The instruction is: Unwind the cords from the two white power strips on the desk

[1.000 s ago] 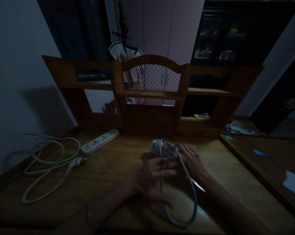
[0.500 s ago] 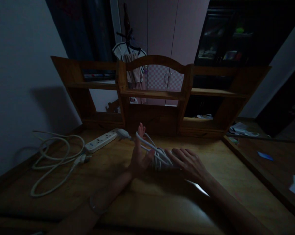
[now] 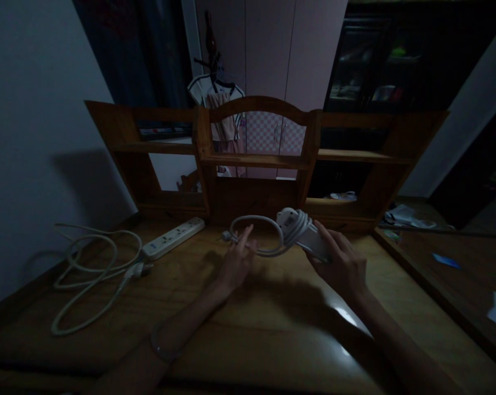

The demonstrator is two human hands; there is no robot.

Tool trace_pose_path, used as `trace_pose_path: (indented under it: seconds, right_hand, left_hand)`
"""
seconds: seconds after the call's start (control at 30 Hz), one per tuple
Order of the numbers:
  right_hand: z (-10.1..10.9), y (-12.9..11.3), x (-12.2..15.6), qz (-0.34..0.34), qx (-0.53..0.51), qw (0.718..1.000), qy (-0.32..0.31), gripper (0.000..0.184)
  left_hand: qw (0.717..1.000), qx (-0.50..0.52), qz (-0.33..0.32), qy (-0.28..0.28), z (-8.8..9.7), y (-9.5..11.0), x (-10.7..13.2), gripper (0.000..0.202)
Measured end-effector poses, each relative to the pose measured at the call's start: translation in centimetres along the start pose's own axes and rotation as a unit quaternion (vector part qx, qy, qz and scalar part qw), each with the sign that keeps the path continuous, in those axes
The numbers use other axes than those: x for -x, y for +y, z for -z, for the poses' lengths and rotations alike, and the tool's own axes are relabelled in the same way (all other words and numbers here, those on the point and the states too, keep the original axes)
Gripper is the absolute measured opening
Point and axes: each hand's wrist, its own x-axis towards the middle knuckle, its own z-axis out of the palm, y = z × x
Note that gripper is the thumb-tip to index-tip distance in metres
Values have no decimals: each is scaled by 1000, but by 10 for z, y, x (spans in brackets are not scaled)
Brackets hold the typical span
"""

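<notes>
My right hand [image 3: 341, 263] is closed around one end of a white power strip [image 3: 312, 241], held tilted above the desk. Several turns of its white cord [image 3: 296, 227] are wrapped round the far end of the strip. From there a loose loop runs left to my left hand [image 3: 237, 260], whose fingers are closed on the cord near the plug [image 3: 226, 236]. A second power strip [image 3: 174, 239] lies on the desk to the left, its pale cord [image 3: 103, 269] in loose coils and its plug [image 3: 140, 270] beside it.
A wooden shelf unit [image 3: 256, 160] stands along the back of the desk [image 3: 248, 340]. The wall [image 3: 46, 164] borders the left side. Papers [image 3: 410, 216] and a blue card [image 3: 445, 261] lie on a surface to the right.
My right hand has lifted and turned the wrapped strip, so its underside now shows. My left hand has slipped out of the cord loop and moved toward the plug end.
</notes>
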Motion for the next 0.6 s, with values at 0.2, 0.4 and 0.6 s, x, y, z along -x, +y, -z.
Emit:
trace_pose_path:
  seconds: [0.2, 0.4, 0.6]
  right_hand:
    - [-7, 17, -1, -59, 51, 996, -32, 64]
    - [-12, 17, 1, -28, 49, 993, -101, 62]
    - [-16, 11, 3, 41, 0, 985, -170, 66]
  left_hand:
    - [958, -180, -166, -152, -7, 4, 7, 28]
    - [863, -253, -328, -291, -2, 13, 12, 30]
    - [866, -250, -388, -194, 4, 18, 19, 18]
